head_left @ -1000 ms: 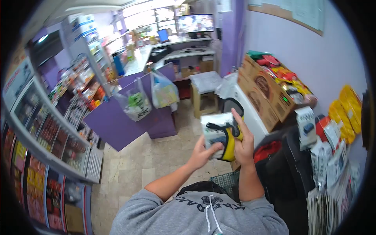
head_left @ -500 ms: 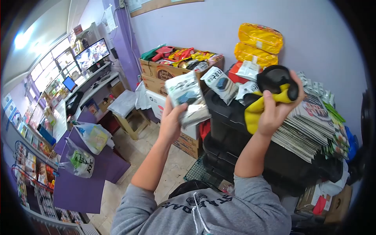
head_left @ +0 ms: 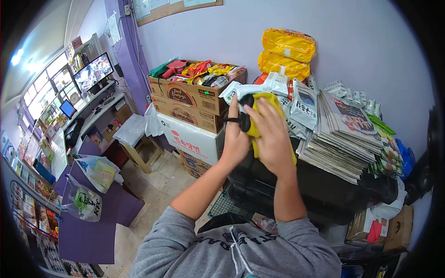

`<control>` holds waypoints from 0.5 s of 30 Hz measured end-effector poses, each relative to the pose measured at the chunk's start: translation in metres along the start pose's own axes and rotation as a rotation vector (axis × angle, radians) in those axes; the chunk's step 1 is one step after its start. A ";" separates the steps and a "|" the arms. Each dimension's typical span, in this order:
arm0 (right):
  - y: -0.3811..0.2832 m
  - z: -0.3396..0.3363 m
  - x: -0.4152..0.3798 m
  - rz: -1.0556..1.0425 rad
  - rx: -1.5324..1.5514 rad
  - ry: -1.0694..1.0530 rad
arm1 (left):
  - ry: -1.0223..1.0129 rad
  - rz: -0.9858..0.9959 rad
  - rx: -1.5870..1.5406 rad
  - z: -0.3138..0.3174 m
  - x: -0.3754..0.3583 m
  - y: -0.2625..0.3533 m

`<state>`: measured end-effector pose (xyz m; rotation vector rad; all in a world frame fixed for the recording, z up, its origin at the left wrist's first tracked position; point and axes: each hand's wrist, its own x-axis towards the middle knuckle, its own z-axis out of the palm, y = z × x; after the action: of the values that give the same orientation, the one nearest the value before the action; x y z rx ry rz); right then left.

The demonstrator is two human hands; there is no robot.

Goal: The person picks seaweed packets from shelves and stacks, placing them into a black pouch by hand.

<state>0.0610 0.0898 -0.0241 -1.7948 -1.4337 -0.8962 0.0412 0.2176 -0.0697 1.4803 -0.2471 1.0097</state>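
My two hands meet over the pile of goods on black bins (head_left: 250,183). My right hand (head_left: 270,134) is closed over a soft yellow and black item (head_left: 278,103), with its fingers bent across the top. At that item's black rounded end, my left hand (head_left: 237,141) is closed, one finger pointing up; a short black strap lies across this hand. Its other fingertips are hidden. Directly behind my hands shows a white and pale blue packet (head_left: 241,90). To the right, another white packet with dark print (head_left: 304,103) leans on the pile.
Stacked flat printed bags (head_left: 338,134) spread on the right. Yellow multipacks (head_left: 285,65) stand against the wall. Cartons, the top one full of snack packs (head_left: 197,90), sit left of the bins. A stool (head_left: 134,129) and a purple counter (head_left: 99,241) with hanging bags are further left.
My right hand has brought the yellow and black item left to my left hand. The packet my left hand held no longer shows in its grip. The view has shifted right.
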 end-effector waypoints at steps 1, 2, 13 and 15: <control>0.000 0.001 0.002 0.028 0.046 0.044 | 0.034 0.004 -0.115 0.004 -0.001 0.012; 0.001 0.002 0.006 0.054 0.094 0.086 | 0.040 0.005 -0.112 0.004 -0.005 0.018; 0.012 0.017 0.000 0.402 0.400 0.328 | -0.074 0.227 0.383 0.003 -0.026 0.054; 0.010 0.019 -0.005 0.415 0.363 0.334 | -0.047 0.238 0.382 0.002 -0.029 0.054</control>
<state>0.0721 0.1014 -0.0400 -1.5037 -0.8979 -0.6324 -0.0119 0.1926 -0.0515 1.8534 -0.2790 1.2646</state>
